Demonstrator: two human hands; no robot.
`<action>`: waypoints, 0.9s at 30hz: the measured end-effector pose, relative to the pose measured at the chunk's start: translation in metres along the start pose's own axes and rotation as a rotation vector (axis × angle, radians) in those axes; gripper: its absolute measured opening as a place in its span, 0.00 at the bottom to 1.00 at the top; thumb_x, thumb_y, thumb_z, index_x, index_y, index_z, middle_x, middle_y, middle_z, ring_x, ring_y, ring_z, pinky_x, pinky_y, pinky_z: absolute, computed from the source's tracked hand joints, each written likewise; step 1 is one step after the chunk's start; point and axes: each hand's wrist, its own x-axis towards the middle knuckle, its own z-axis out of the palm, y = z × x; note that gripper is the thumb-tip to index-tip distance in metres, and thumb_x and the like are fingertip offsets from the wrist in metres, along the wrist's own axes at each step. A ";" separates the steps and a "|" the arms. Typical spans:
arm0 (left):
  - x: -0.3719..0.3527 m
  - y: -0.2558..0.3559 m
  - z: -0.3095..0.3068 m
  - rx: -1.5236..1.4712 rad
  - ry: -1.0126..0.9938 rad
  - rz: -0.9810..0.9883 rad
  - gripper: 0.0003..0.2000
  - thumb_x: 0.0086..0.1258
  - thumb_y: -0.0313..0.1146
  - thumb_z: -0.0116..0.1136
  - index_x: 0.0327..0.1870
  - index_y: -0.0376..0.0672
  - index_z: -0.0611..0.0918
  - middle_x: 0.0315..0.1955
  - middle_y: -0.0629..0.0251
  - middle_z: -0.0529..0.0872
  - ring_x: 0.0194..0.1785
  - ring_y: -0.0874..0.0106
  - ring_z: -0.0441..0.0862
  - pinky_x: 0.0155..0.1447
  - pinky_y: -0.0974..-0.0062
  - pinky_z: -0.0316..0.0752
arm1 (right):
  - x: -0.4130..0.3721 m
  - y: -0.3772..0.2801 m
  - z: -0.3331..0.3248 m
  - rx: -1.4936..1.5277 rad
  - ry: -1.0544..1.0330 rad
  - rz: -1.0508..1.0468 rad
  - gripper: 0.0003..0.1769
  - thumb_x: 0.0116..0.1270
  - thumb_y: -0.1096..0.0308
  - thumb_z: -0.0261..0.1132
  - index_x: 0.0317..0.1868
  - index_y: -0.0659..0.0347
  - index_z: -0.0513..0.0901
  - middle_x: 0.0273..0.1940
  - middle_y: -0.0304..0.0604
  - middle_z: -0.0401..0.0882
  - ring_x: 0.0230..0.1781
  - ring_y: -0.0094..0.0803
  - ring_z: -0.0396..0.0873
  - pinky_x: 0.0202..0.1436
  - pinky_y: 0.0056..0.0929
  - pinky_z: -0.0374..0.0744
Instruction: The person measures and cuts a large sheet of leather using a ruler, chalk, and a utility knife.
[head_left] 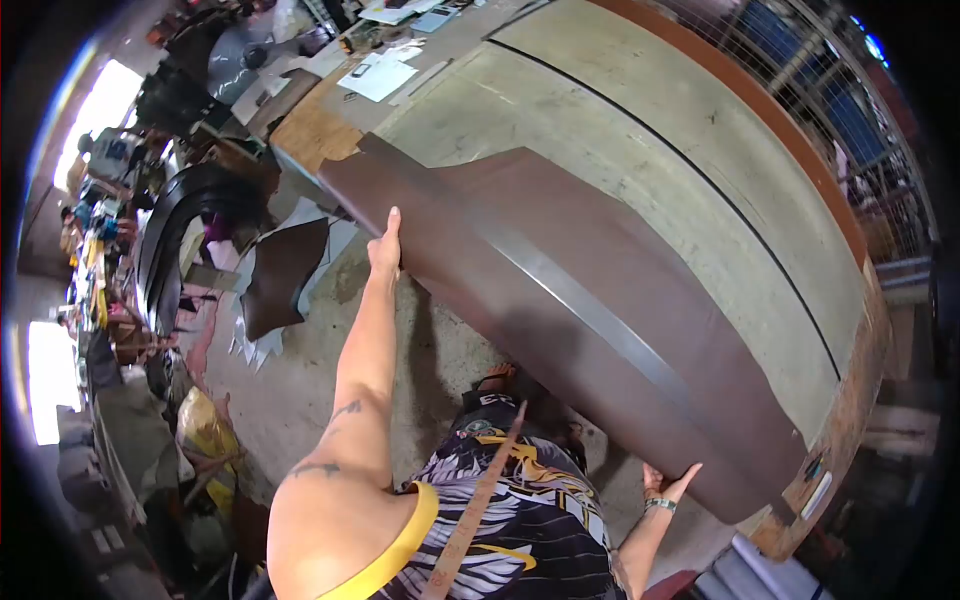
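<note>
We have a large brown sheet (580,310) spread over the worktable (590,130), its near edge overhanging. Our left hand (386,245) and right hand (668,484) pinch that edge toward opposite ends, thumbs on top. White papers (376,76) lie beyond; a tape measure (478,500) hangs down our patterned shirt (550,510).

A broad grey-green worktable (560,110) stretches away beyond both hands. On it lies a large brown sheet (575,330), its near edge at the left hand (385,245) and right hand (668,485). White paper (376,77) rests past the left hand; a slim white object (817,495), right of the right hand. Left of the left hand, a dark brown piece (287,275) lies low by the floor (250,400).
</note>
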 end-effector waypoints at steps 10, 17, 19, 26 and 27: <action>-0.011 0.009 -0.006 0.503 0.174 0.200 0.33 0.71 0.59 0.63 0.52 0.29 0.87 0.51 0.41 0.89 0.56 0.49 0.86 0.64 0.57 0.77 | 0.024 0.001 -0.022 -0.073 0.080 -0.079 0.61 0.60 0.17 0.59 0.79 0.55 0.63 0.76 0.45 0.66 0.71 0.49 0.72 0.66 0.55 0.81; 0.012 -0.023 -0.088 0.297 -0.091 0.401 0.31 0.73 0.50 0.67 0.47 0.17 0.85 0.42 0.43 0.91 0.45 0.61 0.87 0.53 0.60 0.80 | 0.016 0.002 -0.027 -0.168 0.243 -0.184 0.47 0.74 0.32 0.59 0.72 0.69 0.69 0.61 0.56 0.82 0.51 0.50 0.88 0.38 0.42 0.93; 0.010 -0.030 -0.111 0.126 -0.114 0.258 0.26 0.73 0.45 0.69 0.44 0.20 0.86 0.41 0.52 0.91 0.42 0.66 0.85 0.49 0.63 0.81 | 0.006 0.005 -0.026 -0.263 0.324 -0.211 0.44 0.75 0.34 0.59 0.71 0.68 0.71 0.60 0.54 0.83 0.50 0.47 0.89 0.34 0.39 0.93; 0.039 -0.021 -0.139 0.076 -0.101 0.127 0.22 0.73 0.44 0.70 0.38 0.26 0.85 0.39 0.55 0.89 0.38 0.64 0.87 0.41 0.59 0.85 | -0.026 0.028 0.004 -0.233 0.504 -0.361 0.37 0.78 0.50 0.63 0.67 0.82 0.69 0.56 0.63 0.82 0.46 0.50 0.89 0.33 0.44 0.94; 0.051 -0.023 -0.147 0.077 -0.094 0.151 0.22 0.73 0.45 0.70 0.38 0.27 0.85 0.40 0.54 0.89 0.39 0.62 0.87 0.41 0.58 0.86 | -0.031 0.037 0.006 -0.223 0.501 -0.334 0.37 0.78 0.49 0.63 0.69 0.77 0.69 0.58 0.60 0.83 0.48 0.48 0.89 0.34 0.44 0.93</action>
